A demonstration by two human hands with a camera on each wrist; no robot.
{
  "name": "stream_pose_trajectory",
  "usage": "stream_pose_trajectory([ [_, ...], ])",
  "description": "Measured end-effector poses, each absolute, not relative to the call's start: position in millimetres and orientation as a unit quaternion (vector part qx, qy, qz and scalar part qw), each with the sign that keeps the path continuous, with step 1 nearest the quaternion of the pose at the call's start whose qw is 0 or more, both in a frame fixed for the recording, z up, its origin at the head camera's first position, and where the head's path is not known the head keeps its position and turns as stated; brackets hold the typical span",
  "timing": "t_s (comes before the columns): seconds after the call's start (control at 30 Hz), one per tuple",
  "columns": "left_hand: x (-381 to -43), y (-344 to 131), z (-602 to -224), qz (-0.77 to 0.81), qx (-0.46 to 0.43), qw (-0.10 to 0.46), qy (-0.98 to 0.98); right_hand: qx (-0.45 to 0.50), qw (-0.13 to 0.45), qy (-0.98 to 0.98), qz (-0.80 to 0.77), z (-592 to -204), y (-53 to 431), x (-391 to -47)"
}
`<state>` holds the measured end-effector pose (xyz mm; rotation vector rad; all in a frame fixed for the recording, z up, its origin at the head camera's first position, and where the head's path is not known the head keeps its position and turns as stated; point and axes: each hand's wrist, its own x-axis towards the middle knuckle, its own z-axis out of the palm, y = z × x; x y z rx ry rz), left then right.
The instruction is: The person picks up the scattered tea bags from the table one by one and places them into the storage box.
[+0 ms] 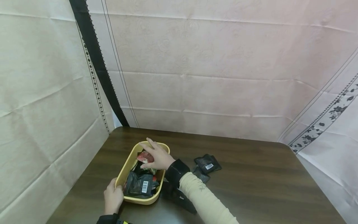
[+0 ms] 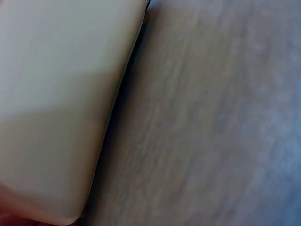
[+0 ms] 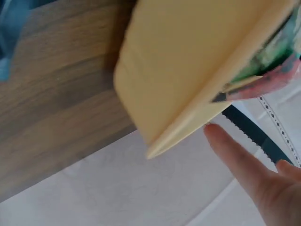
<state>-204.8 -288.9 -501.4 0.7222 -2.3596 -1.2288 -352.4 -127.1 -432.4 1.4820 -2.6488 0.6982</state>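
A yellow plastic bin (image 1: 129, 161) holds black sachets (image 1: 139, 184), one with a white barcode label, and a red packet (image 1: 145, 156). My left hand (image 1: 113, 196) grips the bin's near left side, thumb at the rim; in the left wrist view only the bin's pale wall (image 2: 56, 94) shows large. Over the bin's far half is my right hand (image 1: 159, 156), fingers spread and fairly straight, right by the red packet. In the right wrist view an extended finger (image 3: 235, 150) lies near the bin's rim, and the red packet (image 3: 270, 82) pokes above that rim.
Right of the bin, black sachets (image 1: 208, 163) lie on the dark wooden table (image 1: 251, 180). More black packaging (image 1: 181, 199) lies beside the bin, partly behind my right forearm. Pale patterned cloth (image 1: 209, 77) hangs behind the table and at its left.
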Motion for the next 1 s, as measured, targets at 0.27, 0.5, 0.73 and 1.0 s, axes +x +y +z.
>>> stream_pose_trajectory([
  [0.27,-206.4,-287.2,-500.1,-0.441,0.256,0.187,-0.84,0.442,0.024,-0.864,0.24,-438.3,-99.3,-357.3],
  [0.5,-205.7,-285.3,-501.6,-0.432,0.257,0.194,-0.843,0.387,0.04,-0.893,0.228,-458.2,-63.0,-371.8],
  [0.73,-205.0,-285.4,-503.8,-0.433,0.25,0.196,-0.844,0.27,0.082,-0.945,0.165,-485.1,-22.2,-386.1],
  [1.0,-205.3,-285.5,-505.9,-0.429,0.255,0.2,-0.843,0.093,-0.016,-0.988,0.12,-496.0,18.5,-389.7],
])
